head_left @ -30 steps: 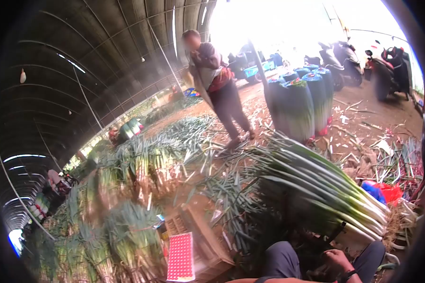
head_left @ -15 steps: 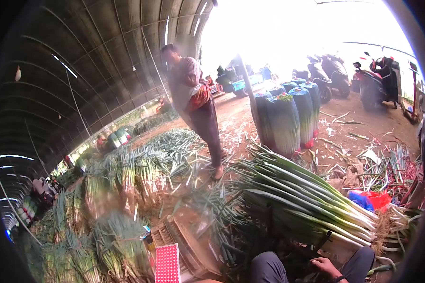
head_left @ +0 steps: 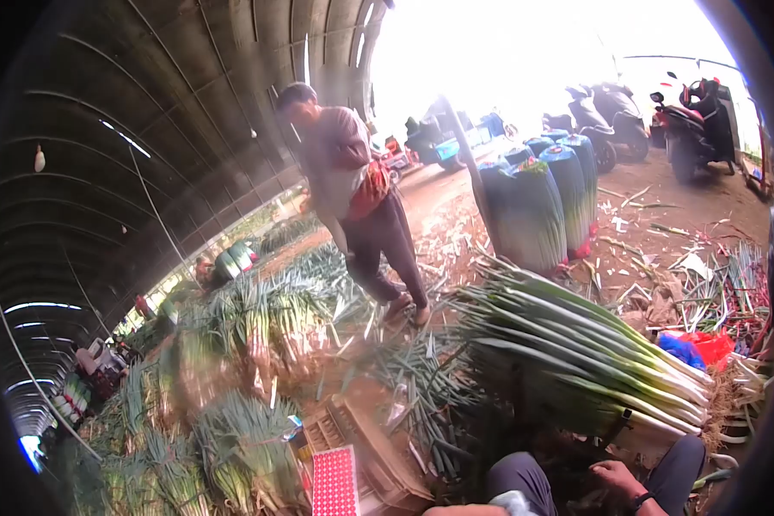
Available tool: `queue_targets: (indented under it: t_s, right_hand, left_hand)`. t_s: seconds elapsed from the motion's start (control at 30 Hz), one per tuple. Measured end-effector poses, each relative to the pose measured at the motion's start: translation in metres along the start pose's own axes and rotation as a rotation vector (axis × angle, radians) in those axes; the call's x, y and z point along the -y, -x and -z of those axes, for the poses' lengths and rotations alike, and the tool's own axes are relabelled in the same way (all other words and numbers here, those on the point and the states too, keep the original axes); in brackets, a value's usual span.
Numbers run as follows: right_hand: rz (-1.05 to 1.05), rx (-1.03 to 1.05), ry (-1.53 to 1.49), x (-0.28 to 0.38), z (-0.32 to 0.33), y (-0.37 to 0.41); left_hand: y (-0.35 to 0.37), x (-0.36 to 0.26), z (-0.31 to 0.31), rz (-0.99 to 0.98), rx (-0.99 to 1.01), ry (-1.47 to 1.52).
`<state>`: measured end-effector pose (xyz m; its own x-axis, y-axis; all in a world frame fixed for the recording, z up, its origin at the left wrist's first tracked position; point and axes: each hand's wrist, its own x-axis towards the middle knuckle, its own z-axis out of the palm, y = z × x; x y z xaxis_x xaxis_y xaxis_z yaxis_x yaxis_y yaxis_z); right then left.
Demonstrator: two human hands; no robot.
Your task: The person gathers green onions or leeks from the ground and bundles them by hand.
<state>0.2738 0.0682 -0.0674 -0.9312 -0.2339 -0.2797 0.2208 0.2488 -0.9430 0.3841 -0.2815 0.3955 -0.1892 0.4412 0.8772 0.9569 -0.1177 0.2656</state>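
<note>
My right hand (head_left: 615,475), with a dark band at its wrist, is between my knees with its fingers curled. What they hold, if anything, is hidden. In front of it lies a big stack of long green-and-white leeks (head_left: 602,348) on a dark support, roots toward the right. A dark clip-like piece (head_left: 617,423) stands at the support's near edge. Only a strip of my left hand or forearm (head_left: 469,511) shows at the bottom edge, its fingers out of sight. Beside it is a pale bluish, crumpled thing (head_left: 514,501), perhaps cloth or plastic.
A slatted crate (head_left: 387,469) and a red patterned box (head_left: 335,482) are at lower left. Leek bundles (head_left: 155,456) cover the left ground. A person (head_left: 353,189) stands ahead. Wrapped leek bales (head_left: 525,215), a post (head_left: 466,146) and scooters (head_left: 697,129) are beyond.
My view has shifted, moving most things rightward in the picture. The standing person's legs are now apart. More of my left arm and the pale thing have come into view at the bottom.
</note>
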Motion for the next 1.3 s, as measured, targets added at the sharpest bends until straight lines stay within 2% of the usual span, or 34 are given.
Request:
queue_targets:
  t_s: [0.03, 0.1, 0.23, 0.3, 0.37, 0.4, 0.43, 0.5, 0.53, 0.6, 0.7, 0.83, 0.9, 1.03, 1.1, 1.17, 1.3]
  right_hand:
    - [-0.017, -0.008, 0.001, -0.003, 0.000, 0.004]
    - [-0.036, -0.016, -0.098, -0.003, 0.000, 0.005]
    - [-0.068, -0.006, -0.091, 0.005, -0.003, 0.008]
    - [-0.058, -0.014, -0.055, -0.012, -0.007, -0.001]
    - [-0.041, -0.001, -0.007, -0.007, 0.006, 0.006]
    - [-0.055, -0.027, -0.014, 0.006, 0.006, 0.006]
    - [-0.075, -0.026, -0.018, 0.015, -0.005, 0.009]
    - [0.036, -0.022, 0.085, -0.022, 0.000, -0.011]
    - [0.012, -0.005, 0.023, -0.054, 0.005, -0.023]
    - [-0.048, 0.001, 0.035, -0.026, 0.000, -0.015]
    - [-0.023, -0.020, 0.079, -0.009, 0.004, -0.002]
    - [-0.001, 0.016, 0.110, 0.015, 0.004, 0.009]
    - [-0.072, 0.033, 0.042, 0.028, 0.000, 0.014]
    - [-0.187, -0.005, -0.010, 0.012, -0.006, 0.011]
    - [-0.211, 0.013, -0.071, 0.028, -0.010, 0.016]
    - [-0.172, 0.026, -0.045, 0.012, -0.008, 0.012]
    - [-0.258, -0.005, -0.107, 0.022, -0.013, 0.015]
  left_hand:
    - [-0.003, 0.004, -0.006, -0.059, -0.049, -0.020]
    - [-0.004, 0.007, -0.008, -0.062, -0.059, -0.050]
    - [-0.006, 0.010, -0.012, -0.119, -0.138, -0.069]
    - [-0.013, 0.006, -0.003, 0.041, 0.200, -0.170]
    - [0.000, 0.026, -0.023, -0.069, 0.243, -0.315]
    - [0.011, 0.032, -0.036, -0.024, 0.244, -0.332]
    - [0.003, 0.030, -0.047, 0.161, 0.105, -0.208]
    - [-0.005, 0.043, -0.057, 0.445, 0.191, 0.353]
    - [-0.008, 0.048, -0.065, 0.484, 0.207, 0.553]
    - [-0.002, 0.046, -0.066, 0.491, 0.221, 0.720]
    - [0.029, 0.048, -0.072, 0.483, 0.238, 0.763]
    - [0.071, 0.042, -0.054, 0.627, 0.245, 0.707]
    - [0.095, 0.044, -0.051, 0.711, 0.246, 0.649]
    - [0.136, 0.061, -0.042, 0.932, 0.243, 0.506]
    - [0.170, 0.080, -0.061, 1.048, 0.234, 0.422]
    - [0.207, 0.103, -0.084, 1.195, 0.250, 0.285]
    - [0.324, 0.164, -0.179, 1.401, 0.327, -0.096]
